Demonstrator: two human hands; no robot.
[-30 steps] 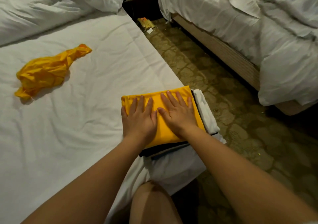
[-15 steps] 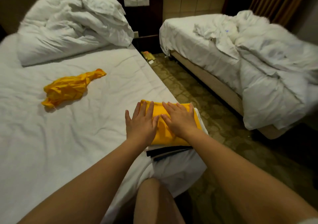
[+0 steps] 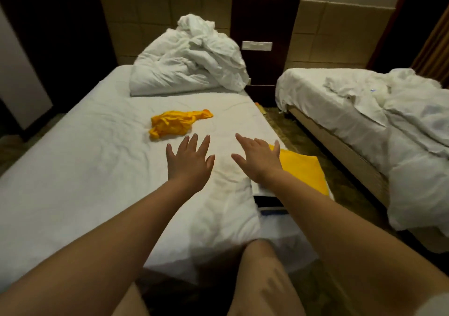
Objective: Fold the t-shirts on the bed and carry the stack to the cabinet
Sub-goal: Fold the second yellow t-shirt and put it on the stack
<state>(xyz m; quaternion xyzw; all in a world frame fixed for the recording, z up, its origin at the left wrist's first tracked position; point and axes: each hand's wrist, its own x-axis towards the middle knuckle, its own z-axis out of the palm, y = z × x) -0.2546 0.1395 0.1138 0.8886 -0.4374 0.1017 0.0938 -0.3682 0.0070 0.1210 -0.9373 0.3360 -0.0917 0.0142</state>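
A stack of folded t-shirts (image 3: 303, 170), yellow on top with dark, white and blue layers under it, lies at the near right edge of the bed (image 3: 73, 170). A crumpled yellow t-shirt (image 3: 175, 125) lies unfolded in the middle of the bed. My left hand (image 3: 189, 160) hovers over the sheet with fingers spread, holding nothing, just short of the crumpled shirt. My right hand (image 3: 257, 157) is also spread flat and empty, above the stack's left edge, and my forearm hides part of the stack.
A heap of white duvet (image 3: 192, 65) sits at the head of the bed. A second bed (image 3: 364, 111) with rumpled bedding stands to the right across a patterned floor aisle (image 3: 289, 131). A dark nightstand panel (image 3: 262, 72) is between the beds.
Both hands have lifted off the yellow folded shirt and moved forward and left, toward the crumpled shirt. My view has tilted up, showing the headboard wall.
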